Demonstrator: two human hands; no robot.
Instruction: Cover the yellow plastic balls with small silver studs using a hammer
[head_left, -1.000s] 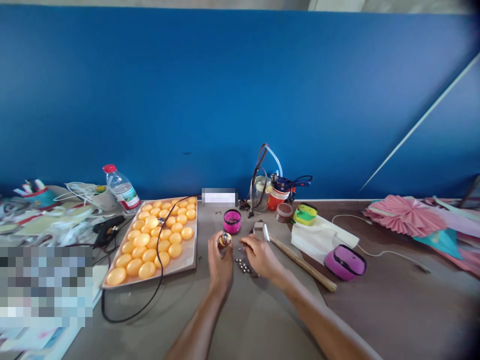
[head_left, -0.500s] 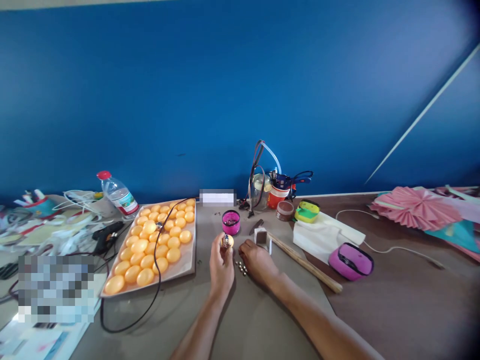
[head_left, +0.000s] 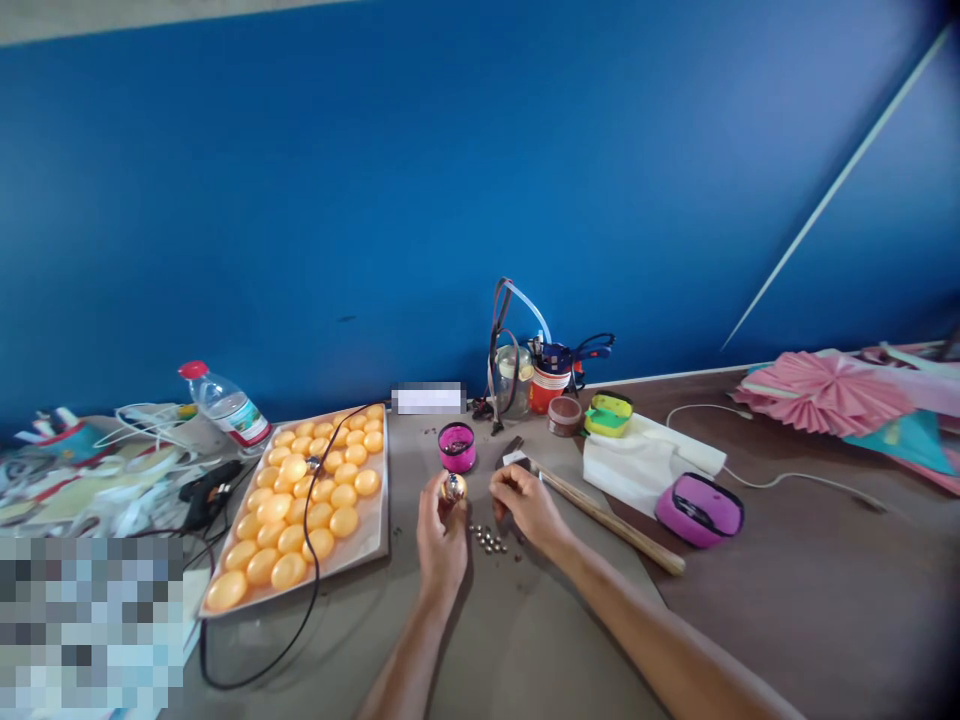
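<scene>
Head view: ball (head_left: 453,487) seemingly pinched in left hand (head_left: 442,535).

A single view is given, taken from the head and aimed forward and slightly down across the table (head_left: 787,620) toward the wall (head_left: 450,200), by which the upper half of the frame is filled. The left hand (head_left: 442,535) and right hand (head_left: 525,505) are seen close, at lower centre. The frame is tilted slightly.
</scene>
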